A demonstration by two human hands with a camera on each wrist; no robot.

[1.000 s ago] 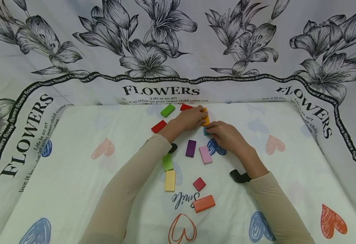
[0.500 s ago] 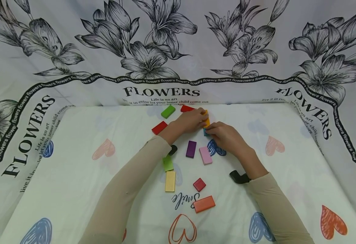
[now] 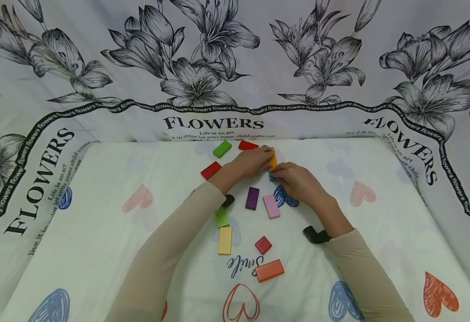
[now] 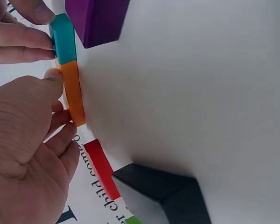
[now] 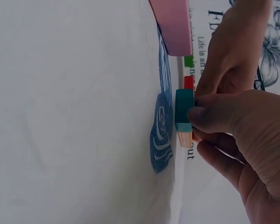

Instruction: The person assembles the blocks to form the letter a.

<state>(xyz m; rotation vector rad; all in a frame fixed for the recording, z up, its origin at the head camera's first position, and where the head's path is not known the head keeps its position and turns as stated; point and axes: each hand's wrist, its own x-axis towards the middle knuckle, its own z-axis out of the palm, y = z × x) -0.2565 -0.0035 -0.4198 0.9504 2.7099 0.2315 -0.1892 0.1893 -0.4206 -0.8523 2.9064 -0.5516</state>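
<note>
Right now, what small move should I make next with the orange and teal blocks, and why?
Probably ease the right hand off the teal block while the left hand steadies the orange block: each hand holds its block, and they appear to meet end to end.

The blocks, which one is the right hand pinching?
The teal block, the only one of that colour. The right hand pinches it end to end with the orange block, which the left hand holds.
</note>
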